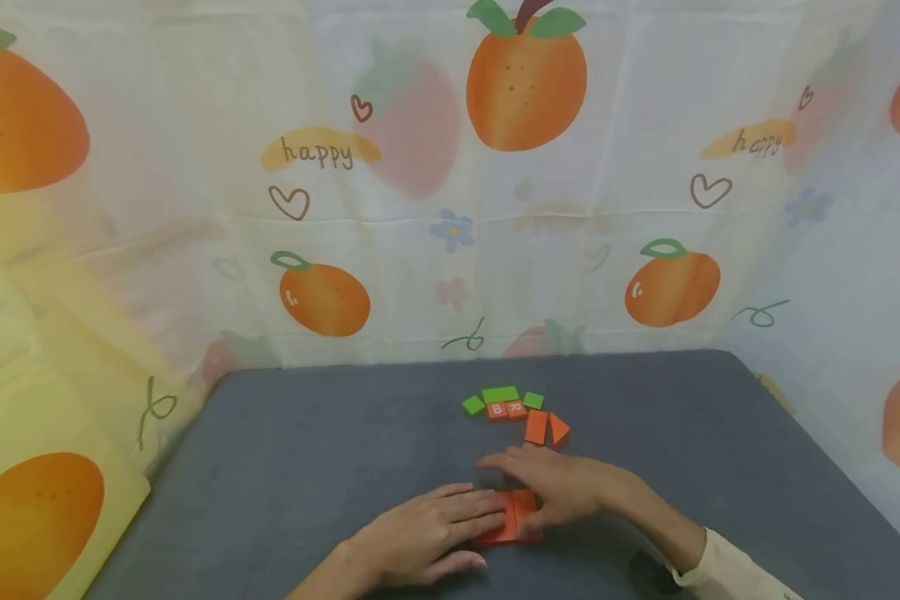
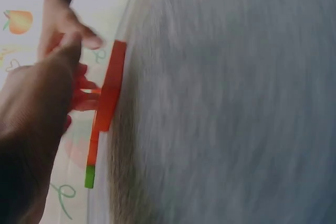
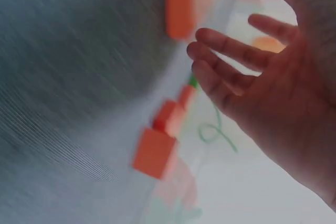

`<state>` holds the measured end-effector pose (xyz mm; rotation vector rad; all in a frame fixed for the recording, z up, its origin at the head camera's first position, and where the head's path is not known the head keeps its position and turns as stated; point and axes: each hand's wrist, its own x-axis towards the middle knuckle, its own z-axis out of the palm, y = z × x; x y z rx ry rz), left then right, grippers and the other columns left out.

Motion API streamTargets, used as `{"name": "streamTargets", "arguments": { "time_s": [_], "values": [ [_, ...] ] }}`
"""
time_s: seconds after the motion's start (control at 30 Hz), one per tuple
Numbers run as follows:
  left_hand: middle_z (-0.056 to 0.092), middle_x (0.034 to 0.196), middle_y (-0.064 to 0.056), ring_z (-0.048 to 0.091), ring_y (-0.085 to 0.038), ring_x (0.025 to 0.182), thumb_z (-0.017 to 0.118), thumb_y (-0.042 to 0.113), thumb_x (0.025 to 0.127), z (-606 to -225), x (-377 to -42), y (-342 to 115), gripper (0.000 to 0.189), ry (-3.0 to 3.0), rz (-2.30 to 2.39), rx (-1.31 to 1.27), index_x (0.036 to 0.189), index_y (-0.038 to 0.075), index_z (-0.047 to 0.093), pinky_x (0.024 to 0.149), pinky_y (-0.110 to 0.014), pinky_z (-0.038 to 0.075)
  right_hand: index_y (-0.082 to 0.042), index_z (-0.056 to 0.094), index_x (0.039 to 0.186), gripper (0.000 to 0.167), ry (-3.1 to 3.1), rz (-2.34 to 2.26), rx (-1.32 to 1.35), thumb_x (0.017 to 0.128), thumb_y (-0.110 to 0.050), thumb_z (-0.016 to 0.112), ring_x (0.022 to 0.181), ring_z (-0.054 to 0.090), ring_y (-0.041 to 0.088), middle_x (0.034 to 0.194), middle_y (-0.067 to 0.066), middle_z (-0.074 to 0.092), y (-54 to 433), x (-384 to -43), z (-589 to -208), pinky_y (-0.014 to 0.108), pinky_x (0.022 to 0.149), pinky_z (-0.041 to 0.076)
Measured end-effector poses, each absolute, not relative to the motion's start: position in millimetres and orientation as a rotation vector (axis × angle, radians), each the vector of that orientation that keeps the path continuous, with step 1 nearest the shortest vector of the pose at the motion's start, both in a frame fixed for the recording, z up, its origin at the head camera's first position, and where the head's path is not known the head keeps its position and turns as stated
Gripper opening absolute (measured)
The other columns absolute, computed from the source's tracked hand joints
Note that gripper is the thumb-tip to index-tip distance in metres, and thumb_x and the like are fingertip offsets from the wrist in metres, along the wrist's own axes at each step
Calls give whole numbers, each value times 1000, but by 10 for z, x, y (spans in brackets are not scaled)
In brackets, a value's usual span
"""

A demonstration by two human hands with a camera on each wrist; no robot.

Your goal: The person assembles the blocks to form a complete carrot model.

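Flat orange blocks (image 1: 521, 517) lie together near the front of the grey table. My left hand (image 1: 438, 529) rests its outstretched fingers on their left part, hiding some of them. My right hand (image 1: 562, 483) hovers at their right side with its fingers spread, the thumb close to the right block. In the right wrist view its fingers (image 3: 226, 51) are loosely extended with nothing between them. The left wrist view shows the orange blocks (image 2: 111, 85) edge-on, with my left fingertips at their side.
Farther back lie a long green block (image 1: 501, 394), two small green blocks, two orange lettered blocks (image 1: 507, 410), an orange rectangular block (image 1: 536, 427) and an orange triangular block (image 1: 558, 429). A dark round object (image 1: 652, 573) sits by the right forearm. A fruit-print cloth (image 1: 412, 275) hangs behind the table.
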<state>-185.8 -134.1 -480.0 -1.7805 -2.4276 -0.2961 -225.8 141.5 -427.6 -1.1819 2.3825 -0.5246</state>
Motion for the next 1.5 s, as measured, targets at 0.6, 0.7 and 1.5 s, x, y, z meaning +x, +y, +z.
{"name": "streamTargets", "arguments": {
  "time_s": [0.6, 0.7, 1.5],
  "values": [
    [45, 166, -3, 47, -16, 152, 40, 47, 113, -4838, -1958, -1337, 59, -2518, -408, -1940, 162, 15, 41, 119, -31, 46, -2, 66, 134, 30, 2709, -523, -1221, 109, -5, 50, 129, 60, 38, 134, 16, 68, 1307, -2948, -4207, 56, 109, 49],
    [47, 165, 0, 48, -14, 151, 38, 48, 113, -4818, -1949, -1328, 58, -2553, -442, -1936, 161, 16, 42, 118, -30, 47, -4, 71, 125, 28, 2749, -451, -1250, 108, 0, 50, 124, 62, 36, 126, 14, 71, 1277, -2939, -4346, 57, 111, 47],
    [56, 157, 5, 52, -6, 146, 37, 36, 115, -4762, -1996, -1288, 45, -2632, -491, -1894, 152, 18, 57, 114, -27, 50, -13, 77, 96, 6, 2944, -302, -1405, 92, -9, 80, 90, 65, 21, 97, 3, 69, 1238, -2875, -4546, 49, 90, 57]
  ]
}}
